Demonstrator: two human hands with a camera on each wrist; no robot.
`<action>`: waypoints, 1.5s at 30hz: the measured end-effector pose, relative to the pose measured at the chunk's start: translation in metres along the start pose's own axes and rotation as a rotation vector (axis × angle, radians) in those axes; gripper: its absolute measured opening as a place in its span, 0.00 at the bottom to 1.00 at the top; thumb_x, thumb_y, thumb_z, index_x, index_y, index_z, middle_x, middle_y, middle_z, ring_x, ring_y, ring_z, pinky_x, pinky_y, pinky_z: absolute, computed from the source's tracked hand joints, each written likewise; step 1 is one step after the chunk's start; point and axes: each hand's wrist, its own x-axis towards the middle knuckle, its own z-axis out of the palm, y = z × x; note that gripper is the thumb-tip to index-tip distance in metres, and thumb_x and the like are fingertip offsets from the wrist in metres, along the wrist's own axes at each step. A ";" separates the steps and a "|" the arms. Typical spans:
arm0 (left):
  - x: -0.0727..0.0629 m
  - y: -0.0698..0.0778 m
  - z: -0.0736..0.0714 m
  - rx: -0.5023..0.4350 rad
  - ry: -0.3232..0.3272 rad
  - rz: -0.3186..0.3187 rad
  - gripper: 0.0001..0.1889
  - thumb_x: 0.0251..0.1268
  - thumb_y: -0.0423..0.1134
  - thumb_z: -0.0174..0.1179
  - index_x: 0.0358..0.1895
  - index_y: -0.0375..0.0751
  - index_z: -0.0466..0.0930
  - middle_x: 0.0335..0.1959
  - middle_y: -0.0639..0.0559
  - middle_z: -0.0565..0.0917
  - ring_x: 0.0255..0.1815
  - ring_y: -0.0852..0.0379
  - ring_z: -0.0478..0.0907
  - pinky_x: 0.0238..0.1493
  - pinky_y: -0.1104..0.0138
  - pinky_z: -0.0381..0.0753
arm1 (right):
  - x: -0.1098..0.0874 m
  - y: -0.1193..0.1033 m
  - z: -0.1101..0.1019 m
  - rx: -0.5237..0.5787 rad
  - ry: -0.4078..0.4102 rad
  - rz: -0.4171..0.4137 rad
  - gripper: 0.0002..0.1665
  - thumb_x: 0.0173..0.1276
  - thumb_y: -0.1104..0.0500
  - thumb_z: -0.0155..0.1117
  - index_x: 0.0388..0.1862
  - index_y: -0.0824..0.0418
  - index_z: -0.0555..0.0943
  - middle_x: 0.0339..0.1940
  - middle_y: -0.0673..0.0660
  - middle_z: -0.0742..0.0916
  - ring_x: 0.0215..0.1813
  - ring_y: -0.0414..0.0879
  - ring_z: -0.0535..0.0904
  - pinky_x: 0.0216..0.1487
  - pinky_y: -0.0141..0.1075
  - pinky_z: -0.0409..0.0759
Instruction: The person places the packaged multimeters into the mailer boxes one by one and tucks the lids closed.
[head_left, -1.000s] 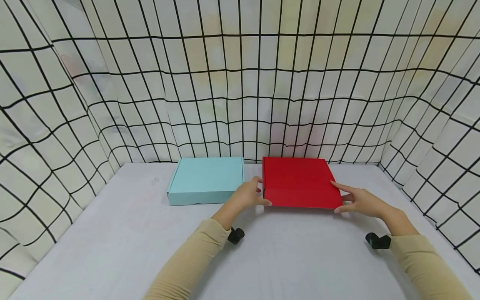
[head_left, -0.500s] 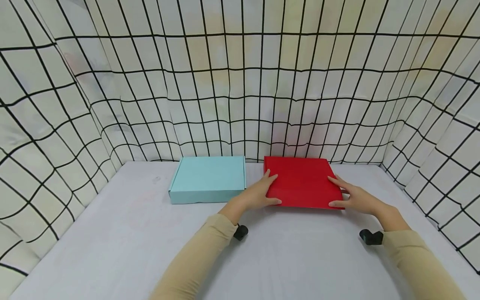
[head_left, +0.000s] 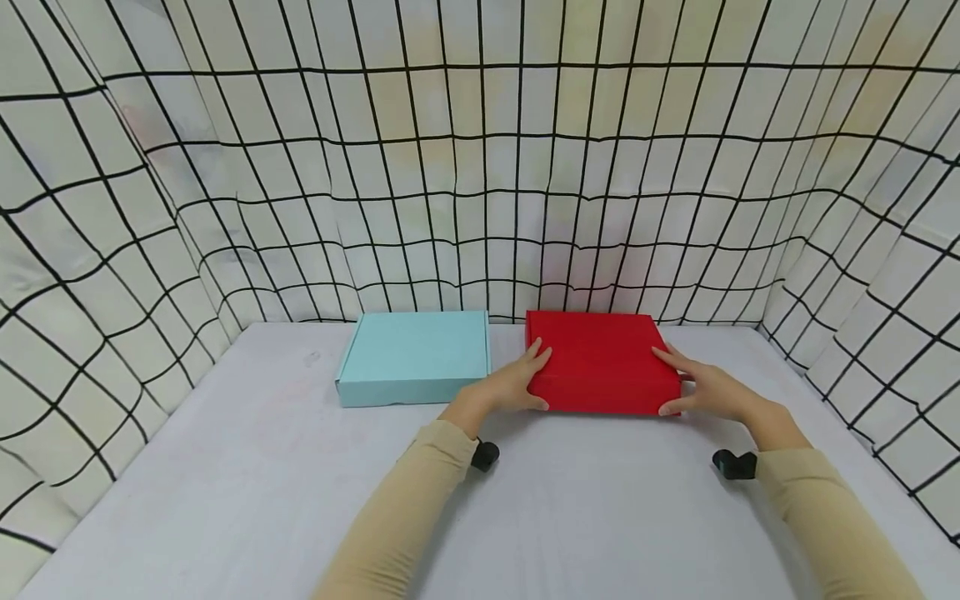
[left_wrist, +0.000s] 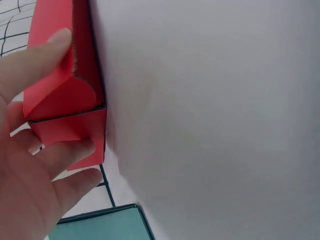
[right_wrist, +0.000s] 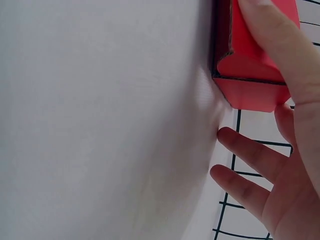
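Observation:
A flat red cardboard box (head_left: 600, 354) lies near the back of the table with its front flap (head_left: 607, 396) down against its front side. My left hand (head_left: 506, 387) is at its front left corner. In the left wrist view, the left thumb (left_wrist: 35, 60) presses the flap and the other fingers reach along the box's side wall (left_wrist: 70, 132). At the front right corner, my right hand (head_left: 708, 390) rests an index finger near the top edge. Its thumb (right_wrist: 280, 40) presses the red flap in the right wrist view, while other fingers (right_wrist: 245, 192) stay straight and apart from the box.
A closed light-blue box (head_left: 416, 350) stands just left of the red one, separated by a narrow gap. White cloth covers the table (head_left: 225, 467). Walls of white sheet with black netting (head_left: 480, 167) rise behind and on both sides.
The red box's front flap has swung from sloping outward to nearly upright against the front. Both hands have moved in; the left fingers shifted from the side onto the top edge.

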 end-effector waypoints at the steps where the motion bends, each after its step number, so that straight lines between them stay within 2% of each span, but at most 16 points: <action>1: 0.000 0.000 0.000 0.002 0.001 0.000 0.47 0.68 0.37 0.68 0.84 0.41 0.47 0.85 0.46 0.40 0.83 0.45 0.47 0.75 0.57 0.62 | 0.001 -0.001 0.000 -0.001 0.001 0.004 0.64 0.59 0.43 0.79 0.85 0.58 0.53 0.84 0.68 0.52 0.74 0.75 0.60 0.66 0.67 0.69; 5: -0.001 0.000 0.000 0.020 0.011 -0.014 0.47 0.68 0.34 0.68 0.83 0.41 0.49 0.85 0.46 0.42 0.82 0.45 0.49 0.73 0.58 0.66 | 0.004 -0.004 0.000 -0.017 0.006 0.033 0.64 0.59 0.43 0.79 0.85 0.58 0.53 0.82 0.71 0.55 0.71 0.75 0.64 0.63 0.63 0.74; 10: -0.001 0.005 0.002 0.072 0.028 -0.026 0.46 0.68 0.34 0.68 0.83 0.41 0.50 0.85 0.44 0.44 0.82 0.43 0.52 0.71 0.58 0.70 | 0.006 -0.008 -0.002 -0.054 0.029 0.052 0.62 0.58 0.44 0.81 0.83 0.60 0.57 0.74 0.76 0.68 0.63 0.71 0.73 0.54 0.55 0.82; 17: -0.002 0.012 0.003 0.135 0.047 -0.058 0.45 0.67 0.33 0.68 0.83 0.42 0.52 0.85 0.43 0.46 0.80 0.42 0.56 0.68 0.58 0.74 | 0.010 -0.010 -0.002 -0.080 0.057 0.054 0.59 0.57 0.46 0.82 0.80 0.62 0.62 0.65 0.75 0.75 0.59 0.69 0.76 0.47 0.50 0.85; 24: -0.001 0.015 0.006 0.148 0.056 -0.067 0.44 0.67 0.31 0.68 0.83 0.43 0.53 0.84 0.44 0.48 0.79 0.41 0.59 0.63 0.61 0.78 | 0.008 -0.008 0.000 -0.094 0.084 0.068 0.57 0.56 0.47 0.83 0.79 0.62 0.63 0.64 0.76 0.75 0.54 0.67 0.78 0.45 0.49 0.85; 34: 0.003 0.010 0.004 0.113 0.118 -0.104 0.44 0.64 0.32 0.70 0.81 0.47 0.59 0.83 0.47 0.53 0.78 0.40 0.60 0.59 0.61 0.81 | 0.013 -0.009 0.003 -0.115 0.130 0.039 0.54 0.58 0.52 0.82 0.77 0.64 0.65 0.58 0.74 0.79 0.48 0.61 0.80 0.41 0.43 0.85; 40: 0.004 0.010 0.004 0.067 0.139 -0.124 0.42 0.63 0.30 0.71 0.80 0.49 0.62 0.83 0.48 0.55 0.78 0.40 0.59 0.56 0.62 0.83 | 0.013 -0.010 0.004 -0.117 0.136 0.038 0.53 0.58 0.52 0.82 0.77 0.64 0.66 0.57 0.74 0.80 0.48 0.60 0.79 0.40 0.43 0.84; 45: 0.006 0.012 0.005 0.078 0.160 -0.142 0.42 0.62 0.30 0.72 0.79 0.50 0.63 0.82 0.48 0.58 0.77 0.40 0.61 0.53 0.63 0.84 | 0.012 -0.010 0.004 -0.109 0.135 0.052 0.53 0.58 0.51 0.82 0.77 0.64 0.65 0.58 0.75 0.79 0.49 0.61 0.79 0.41 0.44 0.85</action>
